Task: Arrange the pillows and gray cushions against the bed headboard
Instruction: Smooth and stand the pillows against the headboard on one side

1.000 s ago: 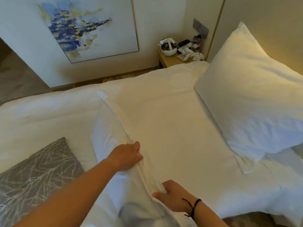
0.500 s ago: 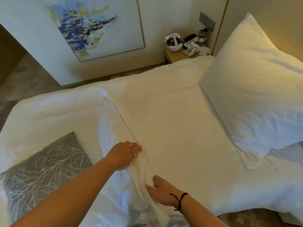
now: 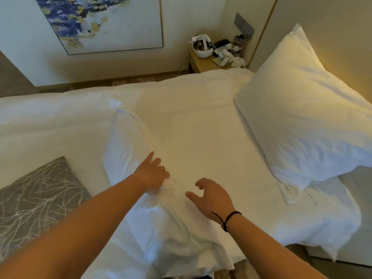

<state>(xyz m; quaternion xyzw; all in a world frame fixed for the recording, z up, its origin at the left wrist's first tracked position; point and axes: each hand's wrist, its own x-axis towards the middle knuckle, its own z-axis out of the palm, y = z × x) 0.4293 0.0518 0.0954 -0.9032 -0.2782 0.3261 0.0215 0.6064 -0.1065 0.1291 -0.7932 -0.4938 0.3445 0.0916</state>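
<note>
One white pillow (image 3: 302, 109) leans upright against the beige headboard (image 3: 332, 27) at the right. A second white pillow (image 3: 128, 150) lies flat on the white duvet (image 3: 193, 121) in front of me. My left hand (image 3: 153, 174) rests on that pillow's right edge, its index finger stretched out and the others loosely bent over a bunch of fabric. Just to the right, my right hand (image 3: 211, 196) hovers over the bedding with fingers spread, holding nothing. A gray cushion (image 3: 36, 202) with a pale branch pattern lies at the lower left.
A wooden nightstand (image 3: 203, 63) stands beyond the bed's far side, cluttered with a white headset (image 3: 202, 46), a phone and small items. A framed blue and yellow painting (image 3: 100, 21) leans on the far wall. Floor shows at the bed's near edge.
Both hands were gripping the flat pillow's edge. My right hand has let go and lifted to the right; my left hand's fingers have loosened. The view has shifted closer to the bed.
</note>
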